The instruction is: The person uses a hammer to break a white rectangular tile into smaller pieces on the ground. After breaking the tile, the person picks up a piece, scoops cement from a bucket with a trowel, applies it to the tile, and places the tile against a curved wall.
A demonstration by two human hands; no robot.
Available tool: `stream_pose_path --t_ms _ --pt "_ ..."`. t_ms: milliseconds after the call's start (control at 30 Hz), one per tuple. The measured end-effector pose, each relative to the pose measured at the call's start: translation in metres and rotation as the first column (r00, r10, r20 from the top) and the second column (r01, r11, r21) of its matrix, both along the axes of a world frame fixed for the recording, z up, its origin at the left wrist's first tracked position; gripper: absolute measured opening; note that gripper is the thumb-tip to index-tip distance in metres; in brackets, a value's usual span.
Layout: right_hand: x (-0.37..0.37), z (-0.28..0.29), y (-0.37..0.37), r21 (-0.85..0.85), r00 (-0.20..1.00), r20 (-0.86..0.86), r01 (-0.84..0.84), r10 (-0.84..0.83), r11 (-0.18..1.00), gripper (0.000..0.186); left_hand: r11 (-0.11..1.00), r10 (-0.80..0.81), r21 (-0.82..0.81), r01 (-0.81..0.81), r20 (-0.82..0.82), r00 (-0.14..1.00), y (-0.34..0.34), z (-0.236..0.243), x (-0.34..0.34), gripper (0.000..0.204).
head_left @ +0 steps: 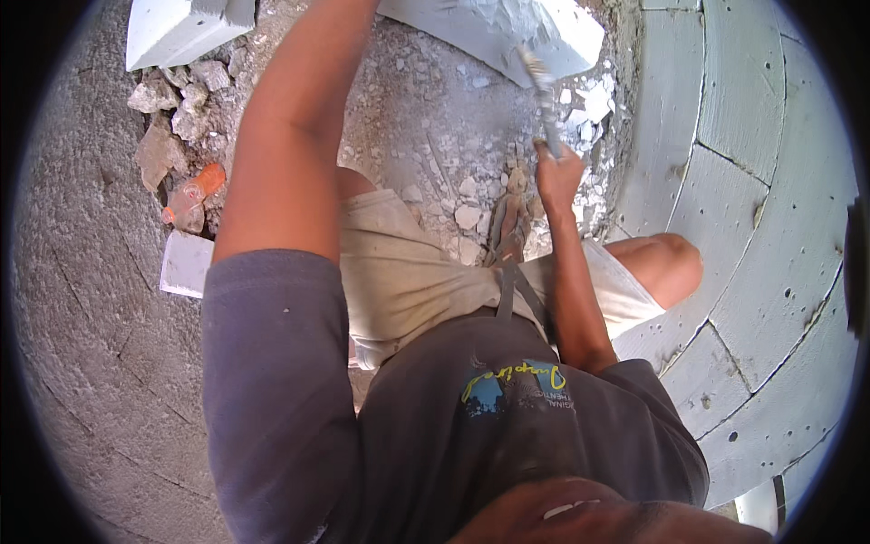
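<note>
My right hand point(559, 177) is closed around a narrow grey hand tool point(543, 91) with a pale, blurred end; its exact kind does not show. The tool points up to the chipped edge of a large white block point(444, 23), and I cannot tell whether the two touch. White chips and flakes point(594, 104) lie beside the tool and below the block. On the other side, my left forearm point(313, 68) reaches past the top edge, so the left hand is out of the picture.
Another white block point(186, 32) stands at the far left above broken stones point(159, 154). Nearby lie an orange-ended clear bottle point(193, 198) and a smaller white block point(186, 263). A pale wall of jointed blocks point(725, 208) rises on the right, close to my knee.
</note>
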State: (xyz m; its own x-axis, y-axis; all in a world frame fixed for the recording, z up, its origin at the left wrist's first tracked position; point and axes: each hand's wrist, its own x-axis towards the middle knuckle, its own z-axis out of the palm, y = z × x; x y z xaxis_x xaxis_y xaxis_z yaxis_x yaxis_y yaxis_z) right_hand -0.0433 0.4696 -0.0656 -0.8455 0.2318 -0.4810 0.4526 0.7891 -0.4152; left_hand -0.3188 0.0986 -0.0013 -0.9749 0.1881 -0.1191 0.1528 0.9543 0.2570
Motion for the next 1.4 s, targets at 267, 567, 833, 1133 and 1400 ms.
stream_pose_path --t_ms 267,567,833,1133,1400 --pt "-0.008 -0.039 0.001 0.243 0.984 -0.033 -0.160 0.173 0.957 0.034 0.999 0.022 0.029 -0.024 0.065 0.998 0.000 -0.003 -0.003 0.080" --pt "-0.012 0.071 -0.027 -0.396 0.920 -0.369 -0.027 -0.132 0.918 0.026 0.999 0.037 -0.008 -0.039 -0.129 0.991 -0.004 -0.012 0.004 0.084" --pt "-0.048 0.035 -0.046 0.165 0.960 -0.203 -0.164 0.196 0.973 0.026 0.998 0.005 -0.067 -0.007 -0.031 0.999 0.000 -0.009 0.004 0.092" --pt "-0.037 0.085 -0.021 -0.530 0.647 -0.713 -0.244 -0.270 0.812 0.017 0.998 0.054 0.021 -0.055 0.023 0.998 -0.002 -0.004 0.008 0.085" --pt "-0.041 0.071 -0.025 -0.102 0.975 -0.221 -0.012 -0.011 0.995 0.031 1.000 0.018 0.008 -0.018 -0.072 0.997 -0.004 -0.016 0.011 0.093"
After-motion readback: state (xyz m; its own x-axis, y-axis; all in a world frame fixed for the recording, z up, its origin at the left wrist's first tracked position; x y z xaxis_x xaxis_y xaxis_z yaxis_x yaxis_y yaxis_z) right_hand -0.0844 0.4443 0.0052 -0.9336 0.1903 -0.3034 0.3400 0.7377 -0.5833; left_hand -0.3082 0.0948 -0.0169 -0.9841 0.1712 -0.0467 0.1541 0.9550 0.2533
